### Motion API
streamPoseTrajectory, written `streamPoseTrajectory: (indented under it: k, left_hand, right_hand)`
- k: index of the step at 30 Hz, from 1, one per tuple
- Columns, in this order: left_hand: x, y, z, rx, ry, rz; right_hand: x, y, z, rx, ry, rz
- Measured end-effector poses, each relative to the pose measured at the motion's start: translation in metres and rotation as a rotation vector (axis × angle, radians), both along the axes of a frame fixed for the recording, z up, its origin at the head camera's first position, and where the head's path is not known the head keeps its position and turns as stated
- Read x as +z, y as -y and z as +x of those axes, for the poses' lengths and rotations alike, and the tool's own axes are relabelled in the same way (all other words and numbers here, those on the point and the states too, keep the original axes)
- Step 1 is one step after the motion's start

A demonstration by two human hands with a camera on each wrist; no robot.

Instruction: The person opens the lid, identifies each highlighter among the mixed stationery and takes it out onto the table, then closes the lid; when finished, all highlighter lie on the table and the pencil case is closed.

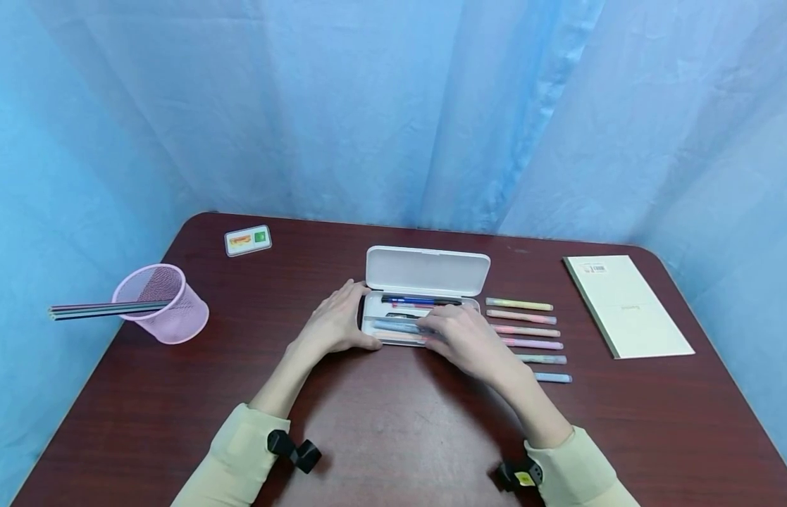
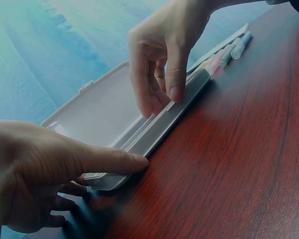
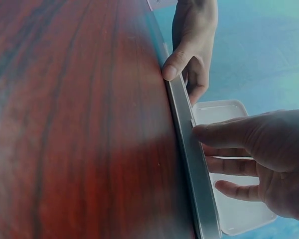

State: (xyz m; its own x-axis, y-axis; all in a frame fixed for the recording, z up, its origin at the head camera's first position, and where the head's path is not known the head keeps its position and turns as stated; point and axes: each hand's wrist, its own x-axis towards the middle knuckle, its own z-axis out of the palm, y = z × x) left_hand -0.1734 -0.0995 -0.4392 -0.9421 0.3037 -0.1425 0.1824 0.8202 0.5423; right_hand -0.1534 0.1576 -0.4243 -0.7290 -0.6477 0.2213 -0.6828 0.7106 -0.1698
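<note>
A white pencil case (image 1: 428, 273) lies open on the table, its lid tipped back. My left hand (image 1: 335, 320) grips its left end, thumb along the near wall and fingers round the far side. Over the case's right half, my right hand (image 1: 466, 338) reaches in with fingers straight and spread; its thumb touches the near rim in the right wrist view. Below its fingertips are a pale blue marker (image 1: 393, 325) and a peach one near the front wall. Blue and black pens (image 1: 406, 300) lie along the back of the case. The right hand partly covers the contents.
Several coloured markers (image 1: 520, 304) lie in a column right of the case. Farther right is a cream notebook (image 1: 634, 306). A pink mesh pen cup (image 1: 184, 317) with pencils (image 1: 108, 310) leans at left. A small white box (image 1: 248, 241) lies at the back left.
</note>
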Motion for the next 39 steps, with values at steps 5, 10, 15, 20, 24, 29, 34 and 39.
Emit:
streamPoseTrajectory:
  k: [5, 10, 15, 20, 24, 29, 34, 39]
  left_hand:
    - [0.0015, -0.0001, 0.0014, -0.005, -0.014, 0.009]
    - [0.002, 0.0002, 0.0021, 0.0, -0.014, 0.017]
    - [0.0019, 0.0, 0.0023, -0.001, -0.013, 0.015]
    - [0.0024, -0.0001, 0.0024, -0.003, -0.016, 0.017]
    - [0.0022, 0.0001, 0.0023, -0.002, -0.017, 0.018]
    - [0.0023, 0.0, 0.0023, -0.003, -0.017, 0.012]
    - [0.0023, 0.0001, 0.0022, -0.005, -0.018, 0.014]
    - [0.0021, 0.0, 0.0018, -0.008, -0.019, 0.018]
  right_hand:
    - [-0.0014, 0.0018, 0.001, -0.02, 0.0, 0.01]
    - [-0.0022, 0.0044, 0.0021, -0.029, -0.007, 0.018]
    - [-0.0032, 0.0057, 0.003, -0.029, -0.01, 0.03]
    - [-0.004, 0.0061, 0.0038, -0.03, -0.008, 0.034]
    - [-0.0048, 0.0064, 0.0039, -0.027, -0.006, 0.039]
    - [-0.0051, 0.0063, 0.0031, -0.018, 0.002, 0.024]
    - [-0.0051, 0.0057, 0.0025, -0.008, 0.009, 0.011]
    - [-0.0045, 0.0053, 0.0022, -0.014, 0.001, 0.003]
